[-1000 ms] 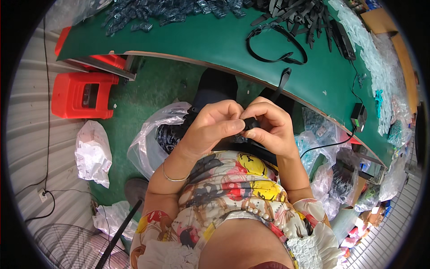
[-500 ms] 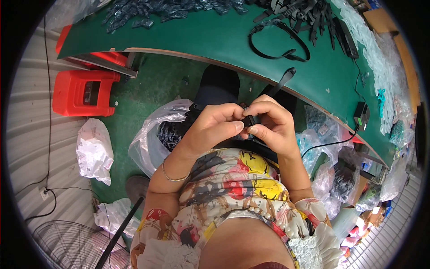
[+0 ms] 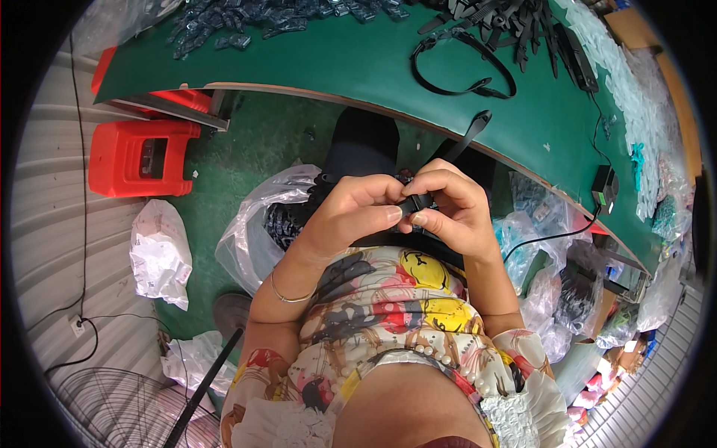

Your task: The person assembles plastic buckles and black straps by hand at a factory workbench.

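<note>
Green table (image 3: 299,67) over a green floor (image 3: 258,123). Left hand (image 3: 349,207): grip clamped, thumb and fingers, on a small black part (image 3: 415,203) held before the torso (image 3: 396,313). Right hand (image 3: 459,209): grip likewise clamped on its other side. Black strap (image 3: 470,133) rises from behind the right hand past the table edge. On table, farther out: looped black band (image 3: 452,92), heaped straps (image 3: 515,30), pile of dark translucent clips (image 3: 284,21). Red stool (image 3: 119,160) at left.
</note>
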### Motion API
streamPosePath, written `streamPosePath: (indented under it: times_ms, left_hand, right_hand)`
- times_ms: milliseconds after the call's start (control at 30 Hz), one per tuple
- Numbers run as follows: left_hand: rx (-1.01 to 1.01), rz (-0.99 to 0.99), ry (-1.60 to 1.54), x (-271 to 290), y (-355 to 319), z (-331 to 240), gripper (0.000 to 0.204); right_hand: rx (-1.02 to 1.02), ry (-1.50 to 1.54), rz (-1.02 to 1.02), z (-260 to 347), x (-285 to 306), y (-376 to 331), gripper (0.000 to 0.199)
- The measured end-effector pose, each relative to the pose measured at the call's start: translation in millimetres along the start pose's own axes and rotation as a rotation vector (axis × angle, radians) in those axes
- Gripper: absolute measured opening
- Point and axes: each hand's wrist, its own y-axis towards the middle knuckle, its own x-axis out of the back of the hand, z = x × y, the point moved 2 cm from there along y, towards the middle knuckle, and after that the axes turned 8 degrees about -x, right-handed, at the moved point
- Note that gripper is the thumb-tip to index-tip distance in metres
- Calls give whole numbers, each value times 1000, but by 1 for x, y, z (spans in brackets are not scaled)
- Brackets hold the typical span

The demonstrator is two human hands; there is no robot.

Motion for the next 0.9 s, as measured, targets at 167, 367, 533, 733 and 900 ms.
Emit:
streamPosePath:
  times_ms: [167,367,533,733,900]
  left_hand:
    - [1,-10,-9,1,1,1,17]
    - [19,-13,-11,3,0,1,17]
    - [31,-26,-4,2,0,0,18]
    - [35,-21,-7,2,0,-1,17]
    - [-31,-65,60,6,0,6,15]
  right_hand:
    - [4,-19,-15,-1,0,1,24]
    - [8,-76,-27,0,0,2,24]
    - [46,-192,-15,5,3,4,25]
    - [65,-247,-3,8,3,6,27]
    - [68,-343,-186,11,10,1,20]
